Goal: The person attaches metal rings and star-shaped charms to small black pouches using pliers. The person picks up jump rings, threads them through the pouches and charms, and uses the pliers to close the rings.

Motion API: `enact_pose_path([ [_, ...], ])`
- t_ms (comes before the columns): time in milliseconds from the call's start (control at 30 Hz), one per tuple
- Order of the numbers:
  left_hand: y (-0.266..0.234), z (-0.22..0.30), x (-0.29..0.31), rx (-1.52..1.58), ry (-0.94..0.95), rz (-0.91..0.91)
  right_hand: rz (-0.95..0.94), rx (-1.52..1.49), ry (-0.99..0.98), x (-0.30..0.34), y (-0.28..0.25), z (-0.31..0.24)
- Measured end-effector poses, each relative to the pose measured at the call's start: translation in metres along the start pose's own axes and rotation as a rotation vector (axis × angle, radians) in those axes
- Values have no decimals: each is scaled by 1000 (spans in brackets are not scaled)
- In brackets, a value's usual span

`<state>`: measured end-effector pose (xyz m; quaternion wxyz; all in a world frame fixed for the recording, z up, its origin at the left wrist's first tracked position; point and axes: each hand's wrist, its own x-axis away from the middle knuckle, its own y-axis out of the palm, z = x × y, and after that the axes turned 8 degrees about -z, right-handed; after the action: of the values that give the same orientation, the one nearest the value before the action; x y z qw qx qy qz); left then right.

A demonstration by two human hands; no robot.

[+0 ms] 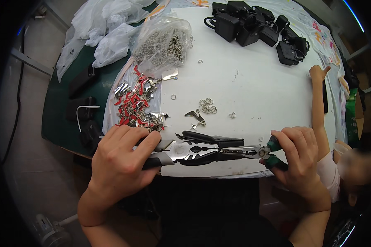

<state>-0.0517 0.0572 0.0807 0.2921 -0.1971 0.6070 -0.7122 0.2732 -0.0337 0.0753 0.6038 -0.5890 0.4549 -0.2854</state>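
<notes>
Left hand (123, 160) is gripping grey-handled pliers (178, 151) and right hand (297, 154) green-handled pliers (262, 152), noses close together above the tabletop (276, 103); anything pinched is not showing clearly. Much seems left: loose rings (207, 108) are lying unattached near a dark charm (193, 114), red charms (127, 110) are sitting heaped leftward, and nothing is looking clearly finished.

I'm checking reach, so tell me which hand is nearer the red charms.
Left. The left hand is just on the near side of the red charms; the right hand is well off to their right, and nearer the wearer.
</notes>
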Motion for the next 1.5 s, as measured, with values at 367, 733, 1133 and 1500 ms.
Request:
enact_pose_path([
  [367,-4,7,2,-88,44,37,-119,-155,66,4,1,-5],
  [733,-6,-2,4,-277,214,164,-346,-686,228,7,-3,-1],
  [1133,0,20,5,52,-74,-34,-198,-288,99,16,-4,11],
  [1500,88,54,20,114,-207,67,-251,-323,-23,20,-1,45],
])
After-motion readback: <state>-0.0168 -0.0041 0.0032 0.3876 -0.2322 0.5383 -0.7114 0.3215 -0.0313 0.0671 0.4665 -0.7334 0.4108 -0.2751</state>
